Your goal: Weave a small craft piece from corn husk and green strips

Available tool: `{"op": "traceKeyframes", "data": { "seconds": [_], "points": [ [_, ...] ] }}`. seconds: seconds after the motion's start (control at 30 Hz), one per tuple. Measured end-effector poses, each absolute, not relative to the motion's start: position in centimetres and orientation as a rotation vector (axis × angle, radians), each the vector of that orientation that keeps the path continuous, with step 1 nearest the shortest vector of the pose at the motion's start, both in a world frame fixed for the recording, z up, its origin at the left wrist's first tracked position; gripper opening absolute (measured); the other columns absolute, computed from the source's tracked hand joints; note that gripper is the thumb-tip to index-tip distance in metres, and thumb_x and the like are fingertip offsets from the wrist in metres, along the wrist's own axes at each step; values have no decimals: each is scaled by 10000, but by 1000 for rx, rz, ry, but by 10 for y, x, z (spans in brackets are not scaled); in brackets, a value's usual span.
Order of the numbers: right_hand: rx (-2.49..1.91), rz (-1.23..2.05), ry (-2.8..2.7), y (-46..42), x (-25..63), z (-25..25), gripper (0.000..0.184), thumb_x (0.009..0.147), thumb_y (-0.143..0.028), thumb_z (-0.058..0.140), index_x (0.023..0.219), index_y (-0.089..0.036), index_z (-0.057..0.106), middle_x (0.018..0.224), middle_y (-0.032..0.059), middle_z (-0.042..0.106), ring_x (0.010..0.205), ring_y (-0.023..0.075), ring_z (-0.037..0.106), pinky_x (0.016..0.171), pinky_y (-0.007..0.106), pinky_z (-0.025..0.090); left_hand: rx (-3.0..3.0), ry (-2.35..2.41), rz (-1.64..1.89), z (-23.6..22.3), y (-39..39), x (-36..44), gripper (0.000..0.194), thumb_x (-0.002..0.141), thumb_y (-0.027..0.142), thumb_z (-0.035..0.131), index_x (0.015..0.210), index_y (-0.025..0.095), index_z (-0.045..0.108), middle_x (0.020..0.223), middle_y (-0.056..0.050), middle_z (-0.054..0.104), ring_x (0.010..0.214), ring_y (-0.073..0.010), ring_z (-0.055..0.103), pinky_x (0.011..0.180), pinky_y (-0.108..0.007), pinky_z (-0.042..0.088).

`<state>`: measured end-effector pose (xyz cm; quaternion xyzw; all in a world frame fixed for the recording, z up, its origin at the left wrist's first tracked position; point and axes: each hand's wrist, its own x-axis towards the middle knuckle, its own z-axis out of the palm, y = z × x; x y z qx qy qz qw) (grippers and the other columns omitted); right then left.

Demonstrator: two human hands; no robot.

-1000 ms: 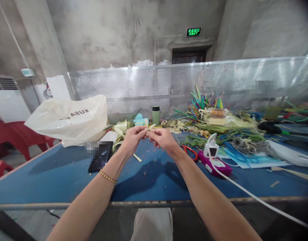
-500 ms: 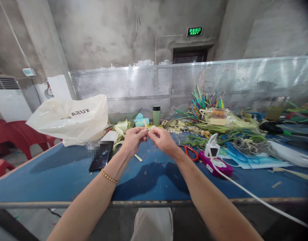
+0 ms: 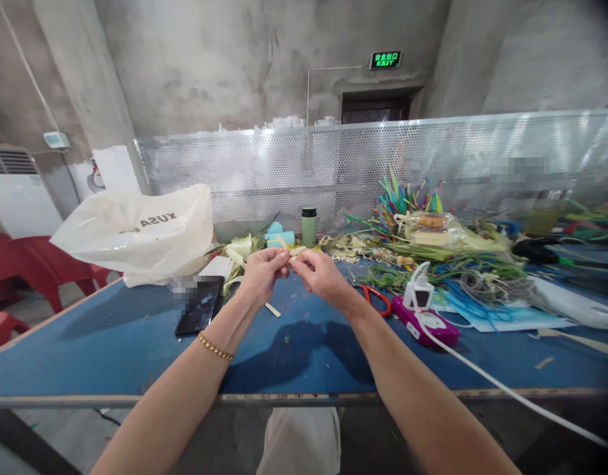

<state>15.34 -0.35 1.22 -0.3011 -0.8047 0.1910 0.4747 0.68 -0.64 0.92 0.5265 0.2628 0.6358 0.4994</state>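
Some pale strip (image 3: 282,242) in front of the bottle (image 3: 308,229) is pinched by left hand (image 3: 263,272) and right hand (image 3: 320,270); likely mid-fold, next needing firm fingertips.

Lit green sign (image 3: 386,60) reading 安全出口 EXIT on wall (image 3: 210,66), reversed-looking letters (image 3: 158,221) XUSA on pale plastic bag (image 3: 111,244)

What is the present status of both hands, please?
Left hand pinching pale strip. Right hand likewise, close alongside. Red handle on blue table, right of hands.
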Motion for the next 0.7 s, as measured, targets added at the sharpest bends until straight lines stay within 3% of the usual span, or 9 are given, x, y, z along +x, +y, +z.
{"op": "traceKeyframes", "data": {
  "seconds": [0.2, 0.33, 0.5, 0.7],
  "points": [
    [-741, 588, -1956, -1, 154, 10, 266, 887, -365, 510, 689, -190, 539, 460, -43, 484, 451, 107, 454, 485, 230, 366, 1339, 604, 1541, 8, -2, 2, 241, 680, 306, 764, 685, 105, 632, 552, 10, 543, 506, -68, 470, 523, -211, 373],
    [-759, 570, -1886, 2, 158, 14, 309, 856, -439, 552, 684, -183, 539, 544, -23, 536, 475, 105, 489, 468, 222, 381, 1478, 650, 1497, 9, -2, -1, 229, 689, 284, 747, 803, 94, 687, 633, -13, 601, 570, -85, 498, 572, -224, 394],
    [-798, 473, -1792, 4, 162, 18, 276, 870, -376, 525, 679, -178, 552, 535, -26, 531, 442, 98, 495, 469, 221, 382, 1555, 629, 1431, 12, -7, 1, 293, 687, 223, 754, 939, 109, 658, 754, -27, 646, 644, -100, 558, 651, -248, 434],
    [-822, 469, -1771, 3, 160, 16, 262, 868, -366, 514, 695, -175, 564, 501, -31, 525, 417, 101, 487, 455, 222, 377, 1583, 628, 1415, 8, -5, 4, 258, 704, 287, 761, 842, 117, 624, 719, -19, 636, 641, -100, 579, 649, -245, 452]
  ]
}}
